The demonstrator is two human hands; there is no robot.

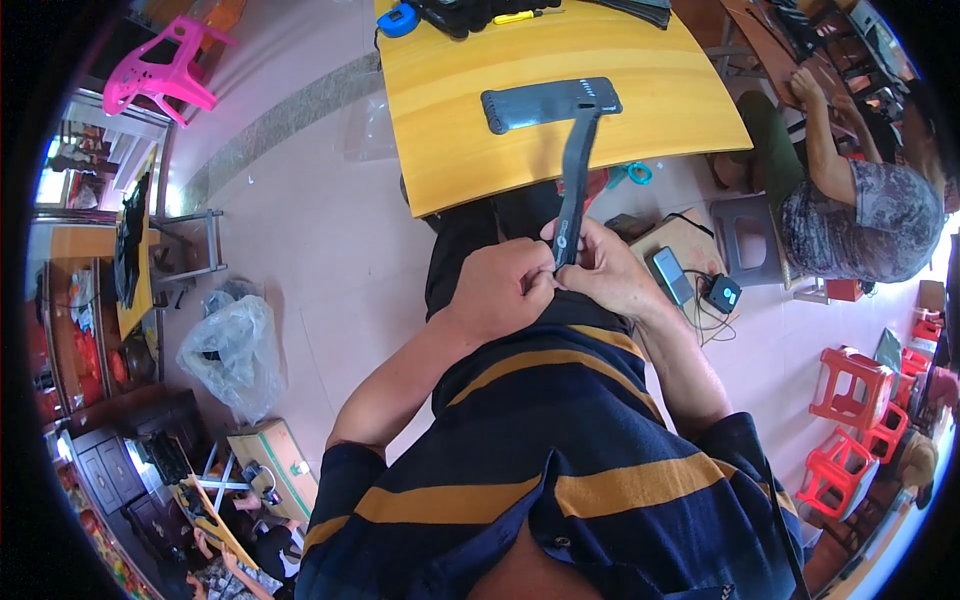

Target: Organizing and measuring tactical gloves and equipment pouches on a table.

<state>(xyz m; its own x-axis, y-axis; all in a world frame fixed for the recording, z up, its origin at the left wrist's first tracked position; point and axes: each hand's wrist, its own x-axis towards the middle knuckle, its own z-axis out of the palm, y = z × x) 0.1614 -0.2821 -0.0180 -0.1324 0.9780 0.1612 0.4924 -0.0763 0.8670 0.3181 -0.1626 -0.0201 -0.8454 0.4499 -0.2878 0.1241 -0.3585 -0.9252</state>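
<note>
A black strap (pixel 574 180) with a small pale print runs from my hands up over the near edge of the yellow table. Its far end overlaps a flat dark bundle (pixel 540 106), perhaps a stack of similar straps. My left hand (pixel 505 285) is closed at the strap's lower end, in front of my waist. Close beside it, my right hand (pixel 607 272) pinches the same end between thumb and fingers. Whatever small part sits between the fingertips is hidden.
On the yellow table (pixel 440 165) lie a blue tape measure (pixel 397 20), a yellow-handled tool (pixel 515 17) and black items. A teal ring (pixel 638 174) shows by its near edge. A grey device (pixel 672 275) with cables sits right. Another person (pixel 850 210) works far right.
</note>
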